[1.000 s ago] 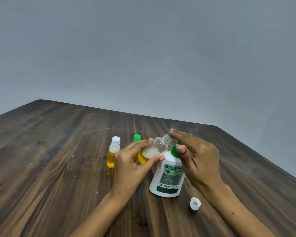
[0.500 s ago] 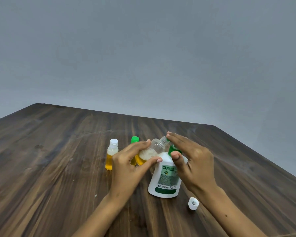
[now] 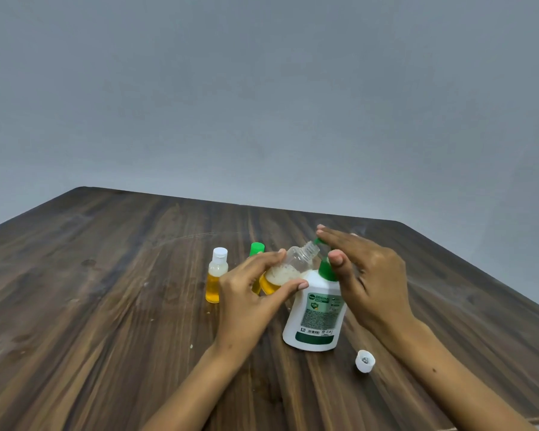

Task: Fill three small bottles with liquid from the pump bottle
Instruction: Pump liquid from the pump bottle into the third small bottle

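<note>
Bottle (image 3: 288, 269) tilted in left hand (image 3: 249, 293) fingers; right hand (image 3: 364, 275) flat on pump (image 3: 325, 269)

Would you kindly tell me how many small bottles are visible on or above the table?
3. White-capped bottle stands at left; green-capped bottle stands behind the left hand, mostly hidden; uncapped bottle is held tilted by that hand.

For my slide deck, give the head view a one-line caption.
Left hand tilts an open small bottle under the pump bottle spout; right hand presses.
</note>
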The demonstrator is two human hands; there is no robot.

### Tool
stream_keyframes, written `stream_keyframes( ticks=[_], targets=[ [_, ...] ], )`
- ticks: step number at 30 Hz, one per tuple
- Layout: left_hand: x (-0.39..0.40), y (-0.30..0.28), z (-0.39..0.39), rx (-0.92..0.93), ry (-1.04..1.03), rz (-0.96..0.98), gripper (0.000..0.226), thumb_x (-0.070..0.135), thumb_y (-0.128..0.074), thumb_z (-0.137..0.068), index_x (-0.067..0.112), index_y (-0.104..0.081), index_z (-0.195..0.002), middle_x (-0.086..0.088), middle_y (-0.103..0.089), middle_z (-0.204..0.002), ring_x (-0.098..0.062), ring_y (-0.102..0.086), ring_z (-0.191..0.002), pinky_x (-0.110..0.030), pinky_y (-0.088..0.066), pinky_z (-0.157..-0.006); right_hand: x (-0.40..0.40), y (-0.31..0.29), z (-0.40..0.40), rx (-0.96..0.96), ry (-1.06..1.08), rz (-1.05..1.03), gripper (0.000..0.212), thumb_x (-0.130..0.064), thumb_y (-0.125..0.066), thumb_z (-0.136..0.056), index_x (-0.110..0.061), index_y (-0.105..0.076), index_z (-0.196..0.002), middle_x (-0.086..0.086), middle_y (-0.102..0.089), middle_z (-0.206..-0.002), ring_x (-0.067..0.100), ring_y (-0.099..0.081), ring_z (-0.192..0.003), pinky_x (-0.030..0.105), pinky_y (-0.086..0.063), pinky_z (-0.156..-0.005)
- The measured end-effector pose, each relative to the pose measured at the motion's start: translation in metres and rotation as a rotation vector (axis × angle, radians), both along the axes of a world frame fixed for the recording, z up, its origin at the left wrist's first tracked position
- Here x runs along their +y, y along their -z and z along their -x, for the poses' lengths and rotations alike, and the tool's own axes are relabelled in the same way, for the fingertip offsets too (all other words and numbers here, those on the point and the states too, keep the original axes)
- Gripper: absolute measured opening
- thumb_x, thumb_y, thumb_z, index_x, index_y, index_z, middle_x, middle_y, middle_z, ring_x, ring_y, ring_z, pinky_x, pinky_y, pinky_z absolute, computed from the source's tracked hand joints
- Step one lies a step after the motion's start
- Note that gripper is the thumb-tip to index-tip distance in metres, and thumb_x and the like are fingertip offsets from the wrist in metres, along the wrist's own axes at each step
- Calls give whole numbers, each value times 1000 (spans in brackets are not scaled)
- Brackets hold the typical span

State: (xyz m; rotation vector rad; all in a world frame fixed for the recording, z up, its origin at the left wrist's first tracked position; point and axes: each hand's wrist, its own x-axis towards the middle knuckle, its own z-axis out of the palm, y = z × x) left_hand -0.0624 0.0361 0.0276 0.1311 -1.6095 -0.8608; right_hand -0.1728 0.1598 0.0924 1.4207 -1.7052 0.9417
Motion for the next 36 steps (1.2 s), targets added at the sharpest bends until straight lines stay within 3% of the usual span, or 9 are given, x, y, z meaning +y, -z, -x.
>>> stream_keyframes(
  ticks=[4, 11, 16, 22, 28, 32, 36],
  targets=[
    [-1, 0, 2, 0, 0, -6, 45, 30, -87, -64, 10, -75, -102, 6, -74, -103, 0, -69, -97, -16, -54, -83, -1, 17, -2, 17, 22, 33, 73, -65, -24, -96, -12, -73, -110, 0, -69, -114, 15, -66, -105, 33, -56, -81],
    [-1, 1, 1, 0, -6, 20, 45, 28, -87, -63, 8, -75, -102, 6, -73, -104, 1, -68, -99, -15, -53, -84, 1, 4, 3, 19, -25, 4, 79, -67, -16, -96, -13, -72, -112, -1, -68, -118, 16, -64, -109, 34, -55, -83],
    [-3, 2, 2, 3, -13, 23, 44, 28, -87, -65, 7, -76, -102, 3, -74, -105, -2, -68, -100, -24, -57, -85, -1, 22, -3, 1, 13, 50, 75, -66, -23, -96, -12, -72, -112, -1, -68, -116, 14, -64, -109, 33, -55, -83],
    [-1, 0, 1, 0, -22, 38, 45, 30, -85, -65, 7, -75, -103, 6, -72, -106, 2, -67, -101, -15, -53, -85, 2, 0, 5, 31, -25, -24, 79, -67, -18, -96, -11, -72, -112, 1, -68, -117, 17, -64, -108, 41, -54, -88],
    [-2, 0, 2, 11, -17, 36, 47, 39, -85, -68, 8, -75, -102, 3, -73, -106, 0, -67, -101, -16, -53, -85, -3, 20, -4, -9, 9, 59, 76, -66, -22, -96, -11, -73, -108, 0, -70, -112, 14, -65, -104, 34, -57, -79],
    [-2, 2, 2, 3, -26, 34, 46, 31, -85, -64, 7, -75, -102, 5, -72, -106, 0, -67, -101, -14, -53, -85, -1, 1, 1, -15, -18, 19, 81, -68, -16, -95, -12, -74, -107, 0, -70, -112, 17, -66, -104, 40, -56, -83],
    [-2, 2, 3, 16, -14, 20, 45, 38, -85, -69, 9, -74, -102, 7, -72, -105, 0, -68, -100, -15, -54, -84, -3, 10, -1, 33, 15, 20, 79, -68, -19, -95, -11, -73, -108, 0, -70, -112, 13, -65, -103, 32, -54, -84]
  ],
)
